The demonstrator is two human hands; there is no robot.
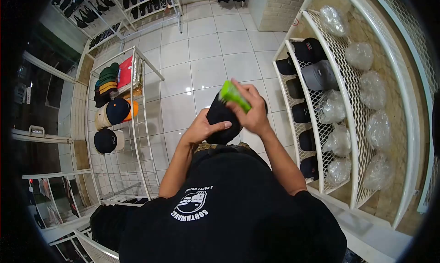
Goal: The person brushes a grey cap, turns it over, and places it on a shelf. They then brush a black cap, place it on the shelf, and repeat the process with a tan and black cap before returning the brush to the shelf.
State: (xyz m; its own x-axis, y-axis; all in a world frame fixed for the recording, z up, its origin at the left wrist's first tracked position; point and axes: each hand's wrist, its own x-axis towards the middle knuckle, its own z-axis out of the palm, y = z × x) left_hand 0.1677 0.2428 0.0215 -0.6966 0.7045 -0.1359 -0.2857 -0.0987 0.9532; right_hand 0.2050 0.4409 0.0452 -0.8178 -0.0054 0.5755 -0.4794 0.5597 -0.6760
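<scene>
A: Left hand [199,127], state?
B: Closed on the black cap [220,114] from its left side. Thumb laid flat over the near part; remaining fingers mostly hidden, so their spread cannot be told. Judgement: the grip steadies a soft, yielding shape.

A: Right hand [252,109]?
B: Fingers curled around a green brush [234,97], no gap left. Brush tilted over the cap's far right part. Contact with the cloth: cannot tell, motion blur.

A: Cap's location?
B: Between both hands, just beyond the shirt front, above the tile floor [201,70]. Probably held close so both elbows can bend.

A: Surroundings?
B: Right: white mesh shelving [350,107]; dark caps line its left tier, presumably for display. Clear plastic bags [338,139] sit farther right, perhaps against dust. Left: a white rack [143,134] with more caps.
</scene>
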